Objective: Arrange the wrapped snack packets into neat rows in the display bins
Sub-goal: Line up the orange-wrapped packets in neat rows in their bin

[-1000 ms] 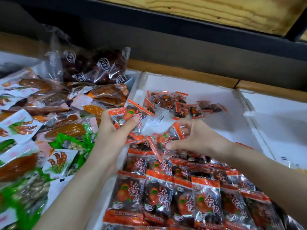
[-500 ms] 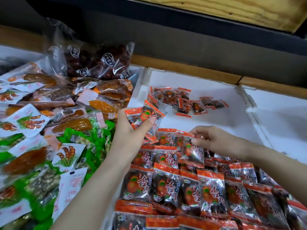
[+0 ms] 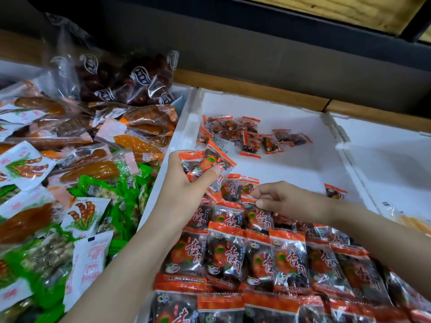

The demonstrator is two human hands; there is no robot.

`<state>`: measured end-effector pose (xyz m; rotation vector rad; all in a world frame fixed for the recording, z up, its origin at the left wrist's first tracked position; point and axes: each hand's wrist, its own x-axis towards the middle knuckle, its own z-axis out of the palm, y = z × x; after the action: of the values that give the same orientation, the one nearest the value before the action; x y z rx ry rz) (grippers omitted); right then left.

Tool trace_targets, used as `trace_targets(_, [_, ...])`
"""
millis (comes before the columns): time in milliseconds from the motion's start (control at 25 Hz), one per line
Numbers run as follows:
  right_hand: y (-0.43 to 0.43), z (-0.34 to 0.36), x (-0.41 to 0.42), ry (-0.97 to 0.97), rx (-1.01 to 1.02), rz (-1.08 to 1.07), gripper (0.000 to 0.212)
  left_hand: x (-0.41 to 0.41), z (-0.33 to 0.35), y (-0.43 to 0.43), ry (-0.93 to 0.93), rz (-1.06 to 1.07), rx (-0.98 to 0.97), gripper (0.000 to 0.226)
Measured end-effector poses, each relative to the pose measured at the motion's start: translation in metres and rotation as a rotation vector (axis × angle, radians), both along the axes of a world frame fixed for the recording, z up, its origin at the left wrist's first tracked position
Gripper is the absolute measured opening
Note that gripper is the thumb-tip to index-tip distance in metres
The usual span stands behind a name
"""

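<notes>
Middle bin [image 3: 291,169]: white, holding the orange-and-black snack packets.
Rows [image 3: 263,259]: packets lie overlapping in lines across the near part of the middle bin, printed sides up.
Loose packets [image 3: 235,134]: a small jumbled cluster at the far end of the same bin.
Lone packet [image 3: 334,191]: near the bin's right wall, apart from the rows.
Left bin [image 3: 179,99]: a mixed heap of green packets [image 3: 121,197], white printed packets [image 3: 25,166], orange dried-fruit packs [image 3: 140,141], and clear bags of dark fruit [image 3: 130,82] at the back.
Left hand [image 3: 186,176]: raised over the bin's left edge, fingers and thumb curled round a handful of packets [image 3: 210,162].
Right hand [image 3: 279,199]: reaching in from the right, thumb and forefinger pinching the orange top edge of a packet [image 3: 257,216] at the far end of the rows.
</notes>
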<state>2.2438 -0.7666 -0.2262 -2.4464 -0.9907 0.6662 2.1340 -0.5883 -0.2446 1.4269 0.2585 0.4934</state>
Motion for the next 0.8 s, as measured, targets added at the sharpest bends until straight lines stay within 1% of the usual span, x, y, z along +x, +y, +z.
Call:
trace_targets(80, [0.000,-0.003,0.000,-0.045,-0.012,-0.012,0.012,0.000,-0.001,-0.001,0.021,-0.034,-0.014,0.033])
trace_targets(160, [-0.001,-0.003,-0.003,-0.196,-0.067,-0.016,0.020,-0.001,-0.001,-0.003,0.034,-0.087,-0.076,0.034])
trace_targets(200, [0.000,-0.002,-0.006,-0.261,-0.052,-0.024,0.021,-0.002,-0.001,-0.005,0.034,-0.118,-0.116,0.034])
trace_targets(240, [0.001,-0.001,-0.010,-0.297,0.013,-0.044,0.023,-0.002,0.000,-0.006,0.035,-0.146,-0.148,0.034])
trace_targets(280, [0.004,0.002,-0.014,-0.283,0.127,-0.081,0.025,-0.002,0.000,-0.008,0.037,-0.171,-0.163,0.033])
trace_targets(320, [0.007,0.007,-0.019,-0.199,0.282,-0.125,0.027,-0.002,0.000,-0.009,0.038,-0.190,-0.162,0.033])
trace_targets(400, [0.015,0.018,-0.030,0.117,0.558,-0.187,0.025,-0.002,0.000,-0.011,0.031,-0.207,-0.146,0.035])
trace_targets(440, [0.018,0.021,-0.034,0.246,0.633,-0.214,0.024,-0.002,0.000,-0.011,0.033,-0.208,-0.131,0.036])
trace_targets(480, [0.020,0.024,-0.038,0.312,0.665,-0.239,0.024,-0.002,0.000,-0.011,0.037,-0.207,-0.112,0.038])
trace_targets(520, [0.021,0.025,-0.041,0.325,0.670,-0.255,0.023,-0.003,0.000,-0.011,0.040,-0.206,-0.094,0.040])
trace_targets(640, [0.019,0.029,-0.041,0.233,0.685,-0.331,0.007,-0.004,0.000,-0.012,0.058,-0.223,-0.065,0.041])
trace_targets(720, [0.008,0.033,-0.030,0.143,0.731,-0.438,0.010,-0.003,-0.002,-0.011,0.084,-0.204,-0.050,0.030])
trace_targets(800, [-0.012,0.035,-0.015,-0.003,0.696,-0.520,0.016,-0.001,-0.003,-0.011,0.092,-0.145,-0.014,0.015])
